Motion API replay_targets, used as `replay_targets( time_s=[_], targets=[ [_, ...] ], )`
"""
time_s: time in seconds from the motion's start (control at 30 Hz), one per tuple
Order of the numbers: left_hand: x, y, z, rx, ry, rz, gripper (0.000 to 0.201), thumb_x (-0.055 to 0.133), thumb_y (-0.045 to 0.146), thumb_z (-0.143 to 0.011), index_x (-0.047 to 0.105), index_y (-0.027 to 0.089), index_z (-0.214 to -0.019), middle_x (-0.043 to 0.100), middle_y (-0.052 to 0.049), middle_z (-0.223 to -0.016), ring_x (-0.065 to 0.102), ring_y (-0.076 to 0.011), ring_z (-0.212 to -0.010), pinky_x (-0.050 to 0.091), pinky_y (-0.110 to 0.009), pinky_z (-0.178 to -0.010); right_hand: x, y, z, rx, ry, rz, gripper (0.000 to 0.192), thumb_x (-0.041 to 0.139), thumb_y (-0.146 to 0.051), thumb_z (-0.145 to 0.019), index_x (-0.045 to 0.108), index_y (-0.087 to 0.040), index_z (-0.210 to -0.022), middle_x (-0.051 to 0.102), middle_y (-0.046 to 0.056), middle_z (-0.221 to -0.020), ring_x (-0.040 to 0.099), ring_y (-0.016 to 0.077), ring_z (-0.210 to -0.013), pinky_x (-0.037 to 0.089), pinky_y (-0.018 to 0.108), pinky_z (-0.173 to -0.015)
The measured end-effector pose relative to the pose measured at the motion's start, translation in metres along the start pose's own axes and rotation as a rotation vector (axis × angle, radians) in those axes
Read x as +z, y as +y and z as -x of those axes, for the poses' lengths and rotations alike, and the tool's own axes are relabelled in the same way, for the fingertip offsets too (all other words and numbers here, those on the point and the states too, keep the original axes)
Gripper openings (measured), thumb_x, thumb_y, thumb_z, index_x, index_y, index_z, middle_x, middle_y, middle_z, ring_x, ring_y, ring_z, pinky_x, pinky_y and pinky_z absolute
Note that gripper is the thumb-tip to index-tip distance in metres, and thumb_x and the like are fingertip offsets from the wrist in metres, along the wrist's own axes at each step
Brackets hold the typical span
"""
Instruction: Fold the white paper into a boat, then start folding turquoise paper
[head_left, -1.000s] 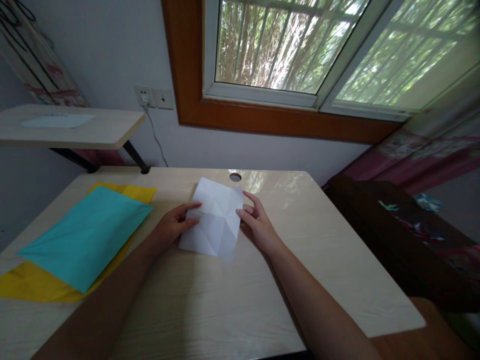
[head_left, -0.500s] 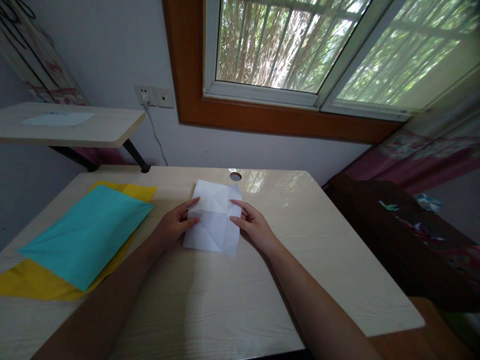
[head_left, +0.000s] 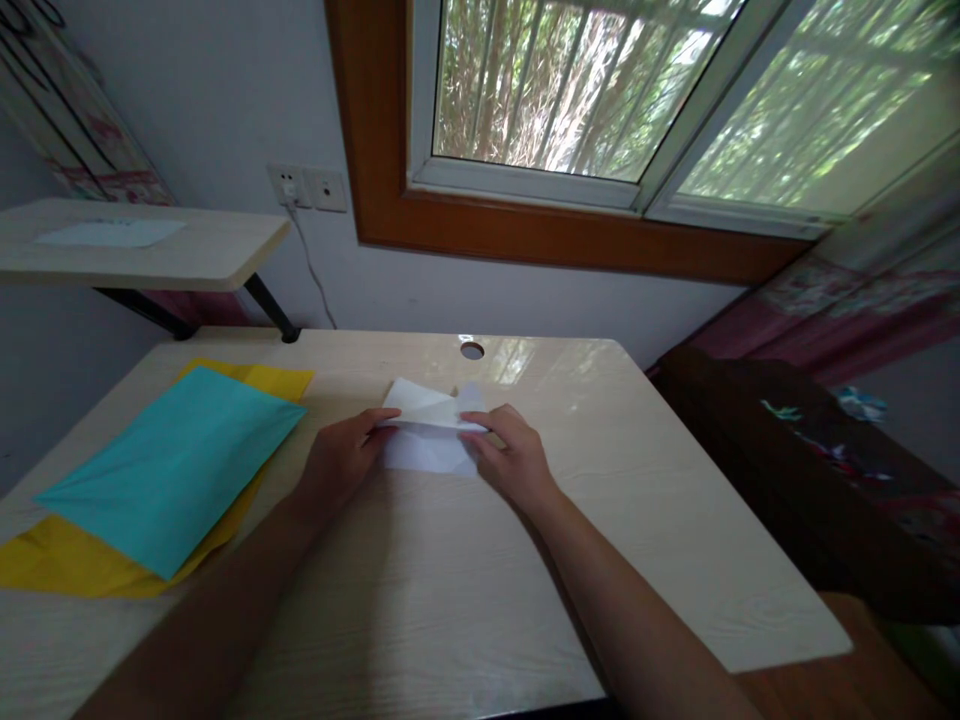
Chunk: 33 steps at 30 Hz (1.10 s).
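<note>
Near the far middle of the pale desk [head_left: 420, 600] the white paper [head_left: 429, 438] — spread open a moment ago — now folds up along its creases, left hand [head_left: 346, 458] and right hand [head_left: 508, 452] each pinching a side edge — the fold is closing.

The white paper [head_left: 429, 432], earlier lying open and flat short of the table's cable hole [head_left: 472, 350], is now folding over on itself. The left hand [head_left: 346, 459] and right hand [head_left: 508, 456] are pinching its side edges, drawing them together.
</note>
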<state>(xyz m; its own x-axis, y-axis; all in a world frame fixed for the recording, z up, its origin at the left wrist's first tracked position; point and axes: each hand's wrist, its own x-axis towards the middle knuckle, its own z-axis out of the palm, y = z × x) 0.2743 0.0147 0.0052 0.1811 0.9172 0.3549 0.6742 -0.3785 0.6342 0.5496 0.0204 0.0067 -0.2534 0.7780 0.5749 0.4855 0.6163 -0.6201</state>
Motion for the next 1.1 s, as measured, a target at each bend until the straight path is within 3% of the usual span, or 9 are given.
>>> replay_targets(
  time_s=[0.13,0.27,0.4,0.57,0.67,0.77,0.83,0.97,1.1],
  targets=[
    [-0.003,-0.001,0.004,0.287,0.198,-0.061,0.022,0.061,0.024,-0.094,0.074,0.024,-0.112,0.073,-0.005,-0.095,0.065,-0.0179,-0.087,0.050,-0.031,-0.082,-0.005,-0.007,0.000,-0.094,0.113,0.104,0.022,0.067,-0.022,-0.091,0.075,-0.030,-0.110,0.065,0.005,-0.085,0.057,0.0206,-0.082,0.046,0.039,-0.078],
    [-0.006,0.002,0.004,0.389,0.401,-0.164,0.019,0.074,0.026,-0.085,0.077,0.033,-0.103,0.066,-0.004,-0.097,0.060,-0.0197,-0.092,0.048,-0.036,-0.086,-0.008,-0.010,0.003,-0.059,0.218,0.136,0.019,0.069,-0.022,-0.089,0.079,-0.033,-0.101,0.055,0.005,-0.086,0.054,0.0211,-0.085,0.047,0.038,-0.074],
    [-0.007,0.008,0.002,0.406,0.334,0.013,0.009,0.070,0.027,-0.088,0.075,0.028,-0.097,0.071,-0.004,-0.106,0.062,-0.0225,-0.109,0.047,-0.042,-0.098,-0.010,-0.014,0.002,-0.042,0.205,0.035,0.014,0.069,-0.025,-0.089,0.079,-0.033,-0.096,0.061,0.007,-0.104,0.057,0.0245,-0.104,0.048,0.044,-0.090],
    [0.002,0.010,0.007,0.032,0.126,0.400,0.017,0.061,0.036,-0.094,0.065,0.021,-0.101,0.075,-0.005,-0.099,0.070,-0.0190,-0.091,0.054,-0.031,-0.080,-0.001,-0.016,0.004,0.193,0.055,-0.231,0.017,0.063,-0.034,-0.094,0.074,-0.023,-0.088,0.068,0.003,-0.080,0.062,0.0180,-0.075,0.049,0.032,-0.070],
    [0.008,0.012,0.009,-0.191,0.045,0.643,0.048,0.069,0.044,-0.087,0.053,0.022,-0.127,0.072,-0.002,-0.088,0.067,-0.0154,-0.070,0.050,-0.024,-0.060,0.006,-0.014,0.007,0.404,0.086,-0.327,0.024,0.065,-0.043,-0.091,0.071,-0.021,-0.087,0.063,0.000,-0.070,0.055,0.0145,-0.063,0.041,0.027,-0.057],
    [0.011,0.016,0.005,-0.283,-0.165,0.794,0.081,0.072,0.044,-0.084,0.029,0.024,-0.149,0.067,0.003,-0.078,0.062,-0.0128,-0.061,0.044,-0.020,-0.053,0.009,-0.013,0.006,0.483,0.127,-0.386,0.027,0.067,-0.047,-0.088,0.070,-0.020,-0.087,0.061,-0.001,-0.070,0.053,0.0141,-0.064,0.040,0.025,-0.056],
    [0.011,0.017,0.002,-0.323,-0.234,0.782,0.078,0.073,0.043,-0.083,0.034,0.023,-0.149,0.062,0.006,-0.069,0.057,-0.0108,-0.055,0.039,-0.018,-0.049,0.009,-0.012,0.004,0.512,0.154,-0.423,0.026,0.067,-0.046,-0.087,0.068,-0.021,-0.087,0.060,-0.001,-0.072,0.053,0.0140,-0.066,0.041,0.025,-0.057],
    [0.010,0.018,-0.002,-0.424,-0.226,0.830,0.068,0.072,0.044,-0.082,0.045,0.021,-0.141,0.068,0.002,-0.076,0.064,-0.0139,-0.061,0.046,-0.021,-0.053,0.011,-0.015,-0.001,0.609,0.101,-0.611,0.032,0.071,-0.043,-0.084,0.062,-0.025,-0.109,0.061,-0.002,-0.079,0.056,0.0139,-0.067,0.045,0.024,-0.056],
    [0.011,0.015,-0.004,-0.466,-0.159,0.911,0.074,0.074,0.043,-0.080,0.041,0.023,-0.143,0.073,-0.003,-0.090,0.070,-0.0192,-0.071,0.055,-0.028,-0.061,0.016,-0.017,-0.001,0.657,-0.068,-0.827,0.079,0.082,-0.033,-0.072,0.040,-0.031,-0.139,0.068,0.000,-0.098,0.065,0.0161,-0.078,0.054,0.027,-0.065]
  ],
)
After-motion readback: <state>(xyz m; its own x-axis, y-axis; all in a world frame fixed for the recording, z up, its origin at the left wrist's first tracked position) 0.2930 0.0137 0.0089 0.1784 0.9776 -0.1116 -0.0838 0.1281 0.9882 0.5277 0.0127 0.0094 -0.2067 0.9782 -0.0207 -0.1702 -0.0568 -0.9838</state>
